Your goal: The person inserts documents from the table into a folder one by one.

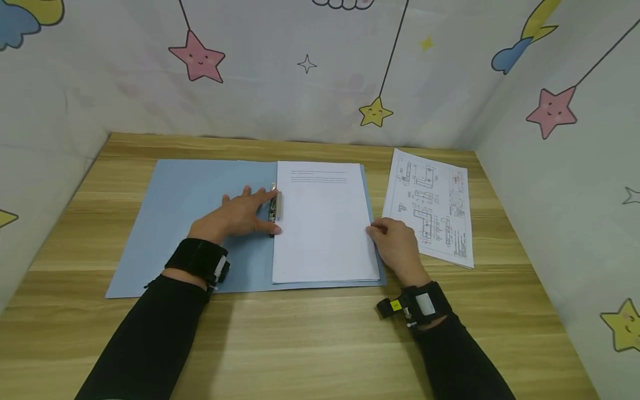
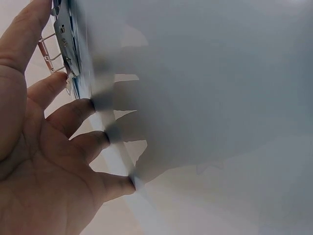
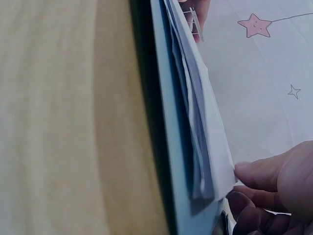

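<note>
A light-blue folder [image 1: 165,216] lies spread flat on the wooden table. On its right half rests a stack of white paper [image 1: 325,233], the top sheet with a few printed lines near its upper edge. Along the stack's left edge stands a metal ring clip [image 2: 67,41] with its wire rings raised. My left hand [image 1: 235,215] has its fingers spread, with fingertips touching the folder and index finger and thumb at the ends of the clip. The right hand [image 1: 398,247] pinches the stack's right edge between thumb and fingers, as the right wrist view shows.
Sheets with technical drawings [image 1: 435,191] lie at a slant right of the folder, partly behind the right hand. Patterned white cloth walls [image 1: 275,100] with stars border the table [image 1: 300,344] at the back and sides.
</note>
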`<state>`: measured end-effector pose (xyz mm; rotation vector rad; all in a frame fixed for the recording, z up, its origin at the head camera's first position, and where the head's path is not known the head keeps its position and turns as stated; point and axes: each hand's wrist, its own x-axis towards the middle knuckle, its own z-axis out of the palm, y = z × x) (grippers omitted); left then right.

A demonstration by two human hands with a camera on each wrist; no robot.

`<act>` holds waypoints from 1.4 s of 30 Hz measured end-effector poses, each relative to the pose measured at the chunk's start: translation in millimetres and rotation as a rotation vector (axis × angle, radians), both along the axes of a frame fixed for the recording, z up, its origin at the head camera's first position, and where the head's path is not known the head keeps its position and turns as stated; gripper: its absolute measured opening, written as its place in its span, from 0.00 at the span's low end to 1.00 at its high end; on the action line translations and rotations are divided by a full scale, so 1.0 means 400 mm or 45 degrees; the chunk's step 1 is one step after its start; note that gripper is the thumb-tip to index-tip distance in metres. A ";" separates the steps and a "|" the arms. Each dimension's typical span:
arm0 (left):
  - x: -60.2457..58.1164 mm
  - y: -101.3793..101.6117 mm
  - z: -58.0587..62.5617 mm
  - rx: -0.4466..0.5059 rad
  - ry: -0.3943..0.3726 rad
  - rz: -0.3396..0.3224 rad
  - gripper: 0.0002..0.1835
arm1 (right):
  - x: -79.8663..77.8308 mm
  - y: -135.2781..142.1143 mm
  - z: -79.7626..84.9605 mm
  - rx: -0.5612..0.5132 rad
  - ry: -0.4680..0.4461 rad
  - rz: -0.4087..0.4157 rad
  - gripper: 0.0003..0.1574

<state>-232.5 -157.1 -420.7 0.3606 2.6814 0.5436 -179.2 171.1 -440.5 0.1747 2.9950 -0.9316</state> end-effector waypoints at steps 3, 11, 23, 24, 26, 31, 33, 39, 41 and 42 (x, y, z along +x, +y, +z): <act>0.000 0.000 -0.001 -0.001 -0.004 0.001 0.55 | -0.001 -0.002 -0.001 0.013 -0.019 0.016 0.18; -0.004 0.003 -0.011 0.002 -0.009 -0.002 0.56 | -0.014 0.026 0.014 0.138 0.058 0.033 0.22; -0.001 0.005 -0.010 -0.019 0.000 0.007 0.55 | -0.013 0.134 0.007 0.343 -0.127 0.205 0.43; -0.001 0.004 -0.010 -0.018 0.000 0.007 0.55 | -0.012 0.139 0.005 0.343 -0.132 0.212 0.44; -0.001 0.003 -0.008 -0.018 -0.002 0.009 0.55 | -0.010 0.149 0.005 0.321 -0.121 0.213 0.43; 0.000 0.002 -0.002 -0.016 -0.013 0.001 0.55 | -0.019 0.188 0.012 0.296 -0.099 0.145 0.40; 0.000 0.003 -0.001 -0.012 -0.017 -0.002 0.55 | -0.026 0.212 0.018 0.330 -0.103 0.111 0.38; 0.001 0.002 0.000 -0.005 -0.021 0.002 0.56 | -0.037 0.299 0.030 0.428 -0.162 -0.012 0.38; 0.002 0.001 0.001 -0.006 -0.021 0.003 0.56 | -0.037 0.326 0.032 0.434 -0.180 -0.062 0.38; 0.002 0.001 0.002 -0.006 -0.021 0.002 0.56 | -0.037 0.337 0.035 0.440 -0.189 -0.085 0.38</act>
